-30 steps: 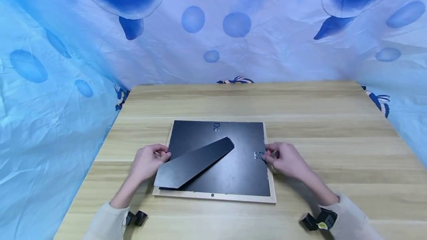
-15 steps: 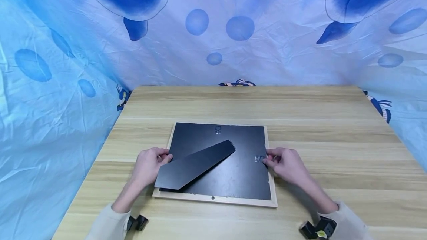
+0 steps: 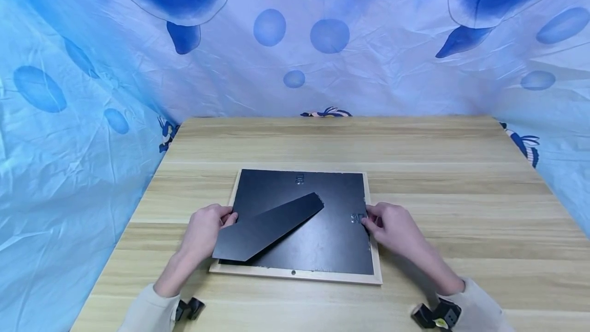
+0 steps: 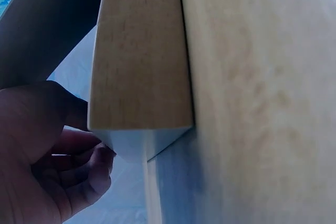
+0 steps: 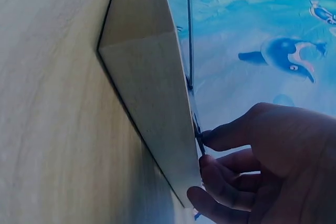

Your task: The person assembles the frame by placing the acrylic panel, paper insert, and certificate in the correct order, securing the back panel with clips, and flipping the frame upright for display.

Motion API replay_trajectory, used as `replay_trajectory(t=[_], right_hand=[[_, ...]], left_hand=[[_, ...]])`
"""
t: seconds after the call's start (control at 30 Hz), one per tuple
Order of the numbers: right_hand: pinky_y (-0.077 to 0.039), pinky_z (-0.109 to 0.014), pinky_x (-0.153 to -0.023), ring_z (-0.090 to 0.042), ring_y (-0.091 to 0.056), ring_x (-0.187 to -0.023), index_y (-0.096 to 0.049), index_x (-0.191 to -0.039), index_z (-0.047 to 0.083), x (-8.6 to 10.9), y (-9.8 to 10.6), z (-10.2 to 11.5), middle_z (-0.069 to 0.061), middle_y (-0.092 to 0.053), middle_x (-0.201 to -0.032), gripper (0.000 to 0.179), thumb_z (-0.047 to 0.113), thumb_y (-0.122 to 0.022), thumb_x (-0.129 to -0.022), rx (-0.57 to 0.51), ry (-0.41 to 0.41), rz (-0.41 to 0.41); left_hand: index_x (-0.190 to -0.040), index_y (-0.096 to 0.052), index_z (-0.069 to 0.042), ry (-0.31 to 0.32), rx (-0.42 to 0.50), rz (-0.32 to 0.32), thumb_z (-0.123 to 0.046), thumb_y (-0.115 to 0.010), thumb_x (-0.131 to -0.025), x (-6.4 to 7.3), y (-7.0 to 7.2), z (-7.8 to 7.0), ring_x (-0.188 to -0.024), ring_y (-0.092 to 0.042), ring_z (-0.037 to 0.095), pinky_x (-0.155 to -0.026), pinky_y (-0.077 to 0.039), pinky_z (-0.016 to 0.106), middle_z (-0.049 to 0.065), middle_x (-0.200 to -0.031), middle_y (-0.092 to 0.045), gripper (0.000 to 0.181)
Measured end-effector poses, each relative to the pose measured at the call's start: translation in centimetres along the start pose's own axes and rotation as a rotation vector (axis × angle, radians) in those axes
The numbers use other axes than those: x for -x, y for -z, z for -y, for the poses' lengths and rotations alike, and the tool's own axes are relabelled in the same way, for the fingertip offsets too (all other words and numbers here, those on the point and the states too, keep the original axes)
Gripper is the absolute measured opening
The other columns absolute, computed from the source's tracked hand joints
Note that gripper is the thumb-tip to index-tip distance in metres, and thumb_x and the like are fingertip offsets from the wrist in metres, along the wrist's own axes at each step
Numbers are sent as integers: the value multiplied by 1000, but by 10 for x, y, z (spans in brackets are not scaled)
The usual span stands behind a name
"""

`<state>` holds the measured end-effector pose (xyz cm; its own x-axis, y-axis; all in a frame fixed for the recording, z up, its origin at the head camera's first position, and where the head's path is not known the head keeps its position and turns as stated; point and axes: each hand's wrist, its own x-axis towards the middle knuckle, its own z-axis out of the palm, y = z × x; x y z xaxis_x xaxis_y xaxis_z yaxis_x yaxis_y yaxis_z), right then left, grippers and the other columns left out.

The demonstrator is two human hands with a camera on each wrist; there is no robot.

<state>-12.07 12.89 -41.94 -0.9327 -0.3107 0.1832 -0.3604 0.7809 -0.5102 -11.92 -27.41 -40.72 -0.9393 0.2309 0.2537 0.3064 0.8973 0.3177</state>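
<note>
A pale wooden picture frame lies face down on the table, its black backing board upward. The black easel stand slants across the board, its wide end raised at the lower left. My left hand grips the frame's left edge beside the stand, its thumb over the board. At the right edge my right hand pinches the rim, thumb by a small metal hanger. The right wrist view shows the right hand's fingers curled against the frame's side.
A second hanger sits at the board's top edge. The wood-grain table stretches around the frame. Behind and to the left hangs a blue curtain printed with sea animals. Small black devices are strapped at both wrists.
The head view shifts slightly. Both hands stay at the frame's side edges, and the frame and stand keep their place on the table.
</note>
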Motion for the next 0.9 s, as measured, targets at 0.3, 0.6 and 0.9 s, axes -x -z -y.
replay_trajectory(t=[0.3, 0.6, 0.9], right_hand=[[-40, -21, -48, -3, -42, -52, -70, -105, -8, 1, -1, 4, 0, -58, -70, 29, 10, -72, -83, 148, 76, -28], [-41, -23, -51, -6, -43, -57, -69, -112, -5, 1, -10, 12, -2, -60, -81, 33, 13, -71, -85, 166, 153, 46], [-36, -21, -50, -5, -38, -55, -70, -113, -2, -1, -10, 12, 1, -58, -80, 31, 10, -70, -84, 146, 137, 59]], left_hand=[[-58, -39, -16, -136, -106, -25, -9, -66, -89, -1, 0, 2, -50, -34, 9, -48, -36, 26, -4, -57, -32, 42], [-92, -77, -6, -100, -9, 70, -16, -71, -87, -1, -2, 0, -66, -64, 14, -61, -53, 32, 0, -72, -64, 13], [-93, -77, -5, -44, 9, 100, -15, -73, -85, -2, -2, -1, -61, -54, 7, -60, -49, 30, -7, -66, -56, 13]])
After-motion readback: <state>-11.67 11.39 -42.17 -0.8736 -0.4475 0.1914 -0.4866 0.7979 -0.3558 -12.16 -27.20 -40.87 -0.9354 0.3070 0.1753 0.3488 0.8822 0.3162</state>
